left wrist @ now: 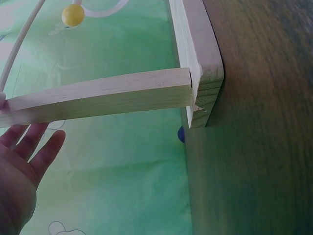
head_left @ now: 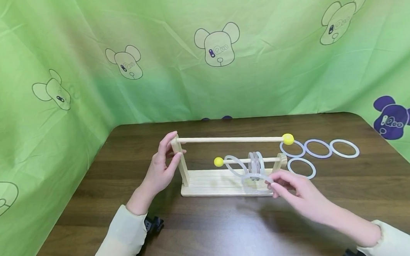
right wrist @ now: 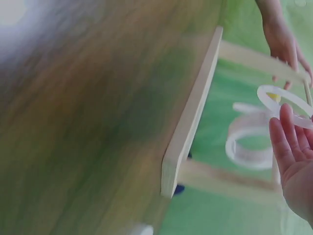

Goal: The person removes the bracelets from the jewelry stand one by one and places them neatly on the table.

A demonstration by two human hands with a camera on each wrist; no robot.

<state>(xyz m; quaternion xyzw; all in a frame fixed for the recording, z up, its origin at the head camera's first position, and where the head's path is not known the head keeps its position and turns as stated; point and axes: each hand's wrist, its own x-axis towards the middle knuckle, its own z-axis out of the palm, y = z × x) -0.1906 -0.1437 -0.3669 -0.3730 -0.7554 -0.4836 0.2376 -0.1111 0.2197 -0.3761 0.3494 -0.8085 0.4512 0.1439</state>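
Ring held just short of the lower peg

We saw the right hand (head_left: pixel 295 191) pinching a translucent ring (head_left: pixel 257 178) in its fingers, lying flat before the rack (head_left: pixel 225 183); the yellow-tipped lower peg (head_left: pixel 248 161) ran crosswise behind, while the left hand (head_left: pixel 162 169) gripped the upright (head_left: pixel 180 160).

The surface (head_left: pixel 231 227) is dark brown with wood grain. The rack (head_left: pixel 208 184) is pale natural wood, its two rods tipped with yellow balls (head_left: pixel 288 139). The rings (head_left: pixel 344 148) are translucent white. The backdrop cloth (head_left: pixel 81 34) is bright green, printed with outlined bear heads and one purple bear (head_left: pixel 396 118). The sleeves (head_left: pixel 124 240) are cream.
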